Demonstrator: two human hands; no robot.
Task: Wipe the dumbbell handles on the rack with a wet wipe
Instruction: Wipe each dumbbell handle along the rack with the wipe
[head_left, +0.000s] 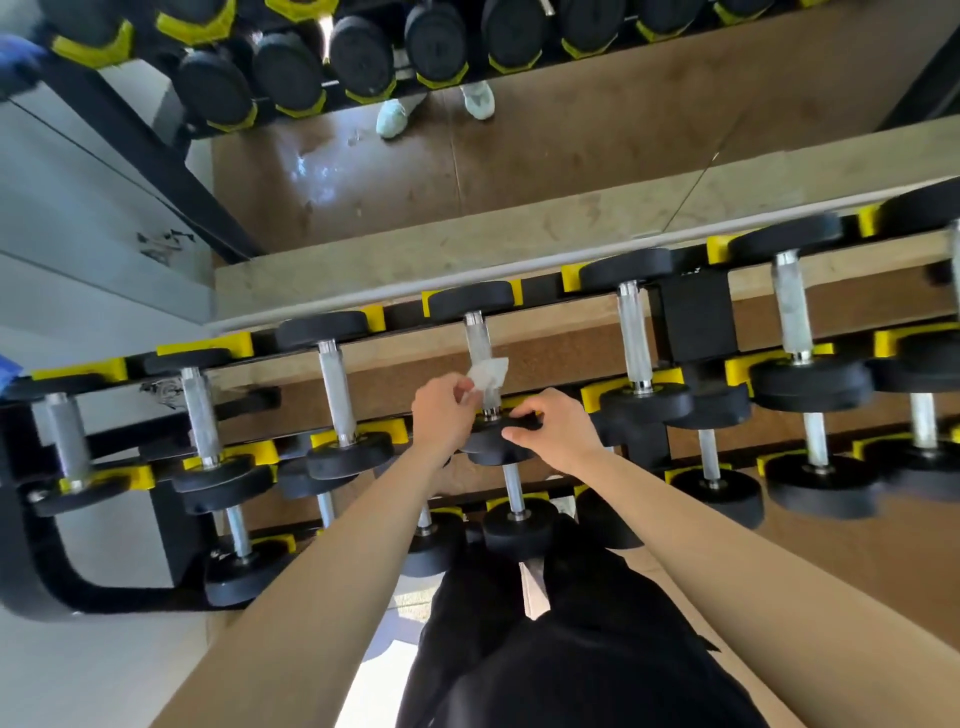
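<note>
While my left hand (441, 410) pinches the wet wipe (487, 373) between thumb and fingertips, the wipe sits against the near half of the middle handle (478, 338) on the top row of the rack (696, 322), folded partly round the knurled steel just above the near head (488, 441). My right hand (558, 428) steadies that dumbbell, fingers curled over the rim of the black near head with the thumb below, so neither hand is loose: one holds the wipe, the other the weight. The far stretch of this handle, up toward the far head (472, 301), is bare of the wipe, so I judge this one only part done. How far along the whole job is I cannot say with any certainty, since nothing on the steel plainly tells a wiped handle from an unwiped one. To my left on the same row lie three more handles (337, 384), each resting in yellow cradles (382, 431), and to my right at least two others (634, 332). Below them the lower row (514, 488) shows thinner handles, partly hidden under my arms and the upper heads. By my reckoning there is a good deal left: finish the sweep along this handle to the far head, then move along the top row and down to the lower one, one dumbbell at a time. The wipe looks small and crumpled, so it may need refolding to offer a clean face.
</note>
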